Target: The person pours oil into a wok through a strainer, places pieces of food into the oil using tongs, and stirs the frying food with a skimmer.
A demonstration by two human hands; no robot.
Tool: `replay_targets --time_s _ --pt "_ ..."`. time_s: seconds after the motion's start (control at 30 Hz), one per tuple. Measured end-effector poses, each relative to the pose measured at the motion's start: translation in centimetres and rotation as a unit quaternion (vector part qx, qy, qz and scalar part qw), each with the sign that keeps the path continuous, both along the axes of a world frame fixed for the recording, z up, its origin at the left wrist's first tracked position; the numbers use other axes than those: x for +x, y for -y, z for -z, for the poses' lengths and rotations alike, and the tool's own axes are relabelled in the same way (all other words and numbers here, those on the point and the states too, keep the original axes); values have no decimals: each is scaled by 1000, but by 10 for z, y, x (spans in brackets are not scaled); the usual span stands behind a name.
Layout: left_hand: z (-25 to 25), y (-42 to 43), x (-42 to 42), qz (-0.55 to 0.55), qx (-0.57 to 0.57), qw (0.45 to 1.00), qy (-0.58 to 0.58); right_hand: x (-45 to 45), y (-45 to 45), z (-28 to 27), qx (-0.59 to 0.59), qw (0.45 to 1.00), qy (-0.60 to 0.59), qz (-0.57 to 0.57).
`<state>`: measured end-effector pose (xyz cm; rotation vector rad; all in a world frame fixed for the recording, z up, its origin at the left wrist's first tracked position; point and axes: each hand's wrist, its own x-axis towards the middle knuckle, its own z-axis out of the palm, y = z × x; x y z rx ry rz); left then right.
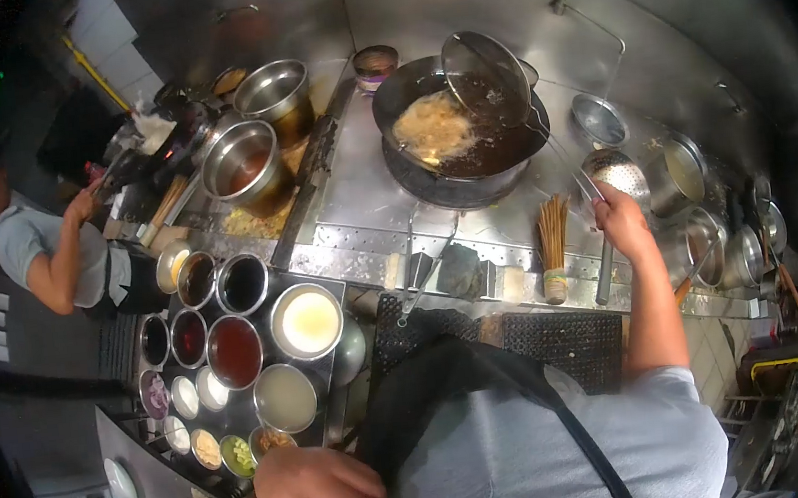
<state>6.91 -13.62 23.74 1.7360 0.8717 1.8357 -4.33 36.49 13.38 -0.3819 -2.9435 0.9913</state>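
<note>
My right hand (622,218) is closed around the handle of a round wire strainer (486,77), whose head is tilted over the right part of a large black wok (528,141). Dark oil bubbles in the wok, and a pale golden mass of food (434,128) floats at its left side. My left hand (322,492) is low in the view, close to my body and near the small ingredient bowls; its fingers are bent downward and their tips are hidden, so any object in it cannot be seen.
Sauce containers (236,351) stand at the left, with deep metal pots (247,168) behind them. A bamboo brush (554,253) lies on the steel ledge before the wok. A perforated ladle (617,178) and more pots are at the right. A co-worker (53,244) stands far left.
</note>
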Motion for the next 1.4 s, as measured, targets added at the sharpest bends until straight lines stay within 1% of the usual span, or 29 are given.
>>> replay_targets --time_s 0.03,0.13,0.17,0.23,0.27,0.3,0.33,0.37,0.4,0.43,0.47,0.5,0.53,0.57,0.6,0.63,0.7,0.77,0.87,0.9,0.93,0.97,1.03,1.1,1.13,1.2,1.23,1.3,1.4 --pt "-6 1 -2 10 -56 997 -58 1 1 2 -47 998 -28 -9" --pt "-1 -9 -4 -196 26 978 -66 7 22 -16 -255 965 22 51" --pt "-4 -13 2 -247 7 968 -36 5 26 -16 -324 944 21 56" --pt "7 -27 7 -269 11 963 0 -6 32 -11 -458 887 20 59" --pt "11 -33 9 -282 15 959 19 -20 34 -1 -471 881 7 45" --pt "10 -36 14 -299 -29 953 48 -43 35 13 -483 875 -6 28" --pt "15 -36 17 -313 -28 948 52 -64 42 12 -494 869 -17 10" --pt "25 -36 19 -329 -26 942 57 -86 53 10 -486 873 -41 -9" --pt "32 -36 20 -347 -25 936 62 -113 67 8 -419 905 -73 -15" --pt "33 -33 22 -379 -27 924 41 -142 78 9 -351 930 -104 -23" --pt "34 -30 26 -396 -25 916 55 -176 86 8 -254 962 -100 -27" --pt "37 -27 33 -413 -23 908 68 -220 91 19 -53 990 -130 -28" --pt "39 -25 38 -431 -21 899 81 -241 111 14 78 980 -183 -20" --pt "43 -23 39 -387 -8 913 128 -257 136 -3 80 991 -105 -26" --pt "50 -21 40 -354 6 919 174 -293 159 8 116 986 -94 -68" --pt "54 -20 41 -304 22 927 220 -324 162 30 155 980 -81 -94" --pt "54 -21 46 -273 28 943 190 -363 159 46 196 970 -50 -133" --pt "57 -18 52 -251 24 953 166 -375 144 47 205 966 -14 -157" --pt "60 -1 49 -270 4 957 108 -308 131 2 180 976 -89 -79" --pt "61 2 49 -277 5 951 136 -324 91 26 219 962 -124 -109" --pt "59 2 47 -304 4 940 157 -292 75 12 219 958 -139 -124" --pt "54 -1 44 -330 2 927 178 -258 59 8 230 955 -158 -101" --pt "44 -9 37 -383 2 899 212 -191 37 -17 73 995 -43 -45" --pt "47 -12 28 -394 -11 898 196 -141 14 -6 -31 998 -46 23" --pt "49 -13 25 -403 -16 895 189 -125 1 5 -27 997 -59 31" --pt "55 -15 16 -375 -32 911 167 -103 -19 35 -21 996 -81 42" --pt "55 -16 11 -354 -45 919 164 -98 -25 50 -50 996 -52 52" --pt "52 -17 6 -314 -67 933 163 -92 -33 69 -110 991 1 69" --pt "52 -22 5 -282 -65 939 183 -83 -13 83 -302 946 79 83"
